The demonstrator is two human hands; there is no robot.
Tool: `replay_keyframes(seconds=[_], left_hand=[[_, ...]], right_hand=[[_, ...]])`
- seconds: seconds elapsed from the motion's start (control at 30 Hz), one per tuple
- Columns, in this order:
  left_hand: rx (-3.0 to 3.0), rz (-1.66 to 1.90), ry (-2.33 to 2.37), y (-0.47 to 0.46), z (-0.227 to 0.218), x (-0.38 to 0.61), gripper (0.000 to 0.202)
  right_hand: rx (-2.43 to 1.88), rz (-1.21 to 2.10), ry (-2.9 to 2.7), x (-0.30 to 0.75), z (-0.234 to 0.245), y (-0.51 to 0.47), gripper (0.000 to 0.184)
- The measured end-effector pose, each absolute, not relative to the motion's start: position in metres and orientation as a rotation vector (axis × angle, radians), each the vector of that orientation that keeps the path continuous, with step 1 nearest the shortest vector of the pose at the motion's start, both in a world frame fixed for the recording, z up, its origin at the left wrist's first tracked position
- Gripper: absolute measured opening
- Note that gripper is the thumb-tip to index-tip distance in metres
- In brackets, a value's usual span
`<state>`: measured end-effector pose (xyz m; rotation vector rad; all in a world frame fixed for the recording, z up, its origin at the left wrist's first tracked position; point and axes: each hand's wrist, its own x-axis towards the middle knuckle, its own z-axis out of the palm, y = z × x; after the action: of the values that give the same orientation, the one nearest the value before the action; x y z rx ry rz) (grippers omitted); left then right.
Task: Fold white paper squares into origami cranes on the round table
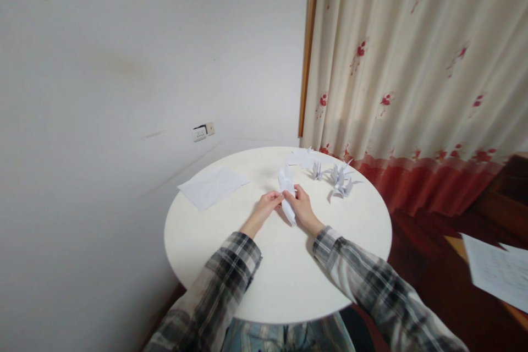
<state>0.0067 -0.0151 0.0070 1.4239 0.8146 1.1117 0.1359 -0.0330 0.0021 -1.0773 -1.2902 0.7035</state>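
A white piece of folded paper [286,180] is held up just above the round table, roughly upright and elongated in shape. My left hand [268,203] pinches its left edge with thumb and fingers. On the opposite side, my right hand [301,203] grips it, the thumb lying across its front and the fingers partly hidden behind. To the right of my hands stand several folded paper cranes [338,179], with a single smaller one [317,170] a little apart from them. A flat white sheet of paper [213,187] lies at the table's left side.
The white round table [214,247] sits close to the wall, which carries a socket [199,133]. More white paper [303,158] lies at the table's far edge, before a flowered curtain [383,66]. At the right, written sheets [497,269] rest on a wooden surface.
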Motion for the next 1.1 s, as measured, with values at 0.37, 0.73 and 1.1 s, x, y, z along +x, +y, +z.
replay_keyframes(seconds=[0.37,0.73,1.1], left_hand=[[1.188,1.311,0.791,-0.008,0.003,0.003,0.033],[1.066,1.493,0.756,0.001,0.003,-0.002,0.026],[1.048,1.514,0.769,-0.001,0.004,-0.003,0.023]], right_hand=[[-0.969,1.201,-1.216,0.135,-0.003,-0.025,0.037],[-0.95,1.535,-1.288,0.139,-0.001,-0.034,0.037],[-0.947,1.564,-1.338,0.141,-0.001,-0.035,0.031]])
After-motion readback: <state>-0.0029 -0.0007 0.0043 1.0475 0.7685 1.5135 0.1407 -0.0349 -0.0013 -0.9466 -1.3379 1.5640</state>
